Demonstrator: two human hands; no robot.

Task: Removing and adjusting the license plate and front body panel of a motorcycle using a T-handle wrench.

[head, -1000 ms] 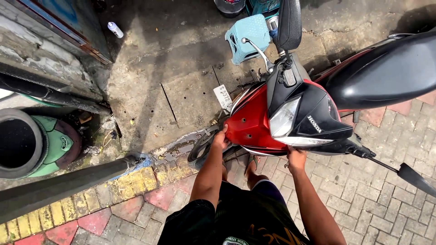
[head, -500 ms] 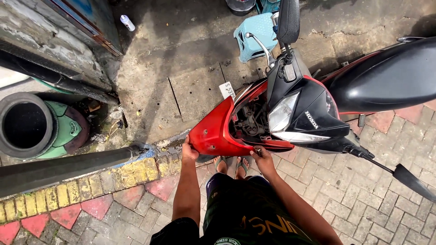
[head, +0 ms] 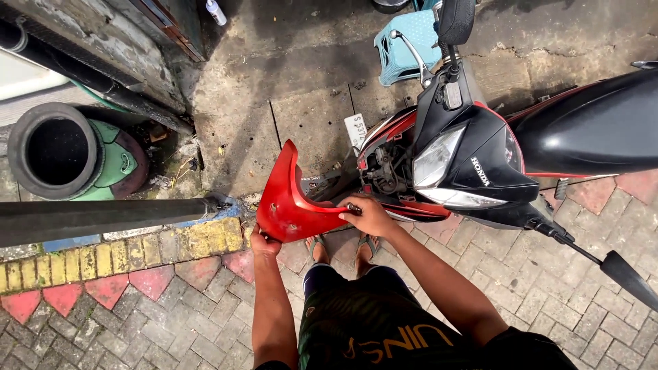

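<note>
I stand facing the front of a red and black motorcycle. A curved red plastic front cover panel is off the bike and held out to the left of it. My left hand grips the panel's lower left edge. My right hand holds its right end, close under the headlight. Behind where the panel sat, bare engine parts and wiring show.
A black pole crosses low on the left. An old tyre planter painted green stands at the left, and a light blue plastic stool beyond the handlebars. The right mirror juts out over the brick paving.
The red panel has come away from the motorcycle's front and swung left and toward me. My hands moved with it, and the engine parts behind it became exposed.
</note>
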